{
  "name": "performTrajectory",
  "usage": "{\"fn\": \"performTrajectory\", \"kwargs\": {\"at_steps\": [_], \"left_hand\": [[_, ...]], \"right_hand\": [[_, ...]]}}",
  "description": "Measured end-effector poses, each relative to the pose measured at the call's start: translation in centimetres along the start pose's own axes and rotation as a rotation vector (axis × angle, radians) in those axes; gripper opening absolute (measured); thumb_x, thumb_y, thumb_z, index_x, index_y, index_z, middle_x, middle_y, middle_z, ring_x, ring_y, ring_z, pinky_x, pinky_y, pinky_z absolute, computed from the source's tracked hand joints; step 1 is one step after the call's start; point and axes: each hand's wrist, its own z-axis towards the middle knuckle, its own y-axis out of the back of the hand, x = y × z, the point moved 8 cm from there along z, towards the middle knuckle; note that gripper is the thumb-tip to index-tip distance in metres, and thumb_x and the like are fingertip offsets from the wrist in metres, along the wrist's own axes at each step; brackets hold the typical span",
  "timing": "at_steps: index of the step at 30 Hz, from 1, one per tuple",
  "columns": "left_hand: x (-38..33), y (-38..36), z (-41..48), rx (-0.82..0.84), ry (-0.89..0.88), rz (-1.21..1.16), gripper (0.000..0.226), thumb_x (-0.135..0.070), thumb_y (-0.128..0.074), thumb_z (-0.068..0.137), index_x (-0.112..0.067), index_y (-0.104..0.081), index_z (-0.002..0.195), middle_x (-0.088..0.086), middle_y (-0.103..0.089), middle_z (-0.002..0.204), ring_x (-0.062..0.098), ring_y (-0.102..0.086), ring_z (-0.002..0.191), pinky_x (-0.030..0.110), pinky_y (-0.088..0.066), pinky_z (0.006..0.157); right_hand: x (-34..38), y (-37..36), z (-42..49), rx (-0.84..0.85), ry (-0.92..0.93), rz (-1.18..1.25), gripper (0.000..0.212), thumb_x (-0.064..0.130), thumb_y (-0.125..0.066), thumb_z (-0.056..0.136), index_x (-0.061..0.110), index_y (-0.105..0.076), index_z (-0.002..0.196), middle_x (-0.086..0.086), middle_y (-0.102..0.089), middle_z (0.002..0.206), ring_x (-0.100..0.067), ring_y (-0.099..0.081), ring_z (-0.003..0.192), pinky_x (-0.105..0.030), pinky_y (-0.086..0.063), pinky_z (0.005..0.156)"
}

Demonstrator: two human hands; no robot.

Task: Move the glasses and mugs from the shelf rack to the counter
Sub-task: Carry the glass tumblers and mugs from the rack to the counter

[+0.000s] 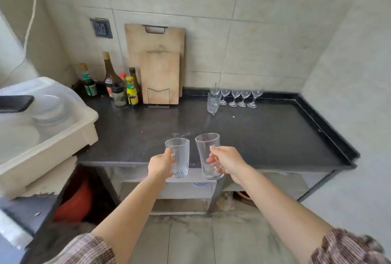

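Observation:
My left hand (160, 165) grips the handle of a clear ribbed glass mug (179, 155), held upright in the air at the front edge of the black counter (264, 134). My right hand (227, 161) holds a smooth clear glass mug (205, 153) by its handle, just to the right of the first. At the back of the counter stand several wine glasses (239, 97) in a row, with a clear patterned glass mug (213, 103) in front of their left end. The shelf rack below the counter (188, 189) is partly hidden by my arms.
Two wooden cutting boards (159, 69) lean on the wall. Several sauce bottles (118, 86) stand at the back left. A white tub with plates (48, 134) and a dark phone (14, 103) sits at the left. A red basin (76, 202) lies under the counter.

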Motion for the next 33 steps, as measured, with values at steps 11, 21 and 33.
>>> {"fn": "performTrajectory", "kwargs": {"at_steps": [11,21,33], "left_hand": [[-3.0,-15.0,6.4,0.116,0.133,0.012,0.026,-0.029,-0.052,0.089,-0.013,-0.057,0.068,0.01,-0.065,0.1,0.033,-0.059,0.093,0.048,-0.052,0.092],[-6.6,-27.9,14.8,0.066,0.117,0.029,0.031,-0.028,-0.055,0.089,-0.012,-0.061,0.063,0.004,-0.058,0.074,0.027,-0.057,0.079,0.041,-0.052,0.087],[-8.3,-39.1,24.6,0.028,0.126,0.046,0.03,-0.034,-0.053,0.091,-0.015,-0.063,0.07,0.007,-0.058,0.086,0.023,-0.053,0.084,0.035,-0.045,0.084]], "right_hand": [[-0.3,11.5,11.2,-0.191,-0.082,-0.097,0.034,0.036,-0.051,0.096,0.015,-0.06,0.07,0.0,-0.052,0.071,-0.016,-0.045,0.063,-0.025,-0.031,0.051],[-0.1,20.1,26.0,-0.145,-0.111,-0.109,0.03,0.032,-0.053,0.095,0.014,-0.061,0.072,0.001,-0.054,0.067,-0.015,-0.05,0.059,-0.027,-0.048,0.057],[1.2,24.7,40.7,-0.011,-0.016,-0.267,0.034,0.031,-0.05,0.096,0.008,-0.057,0.073,-0.009,-0.057,0.075,-0.023,-0.056,0.071,-0.04,-0.051,0.077]]}}
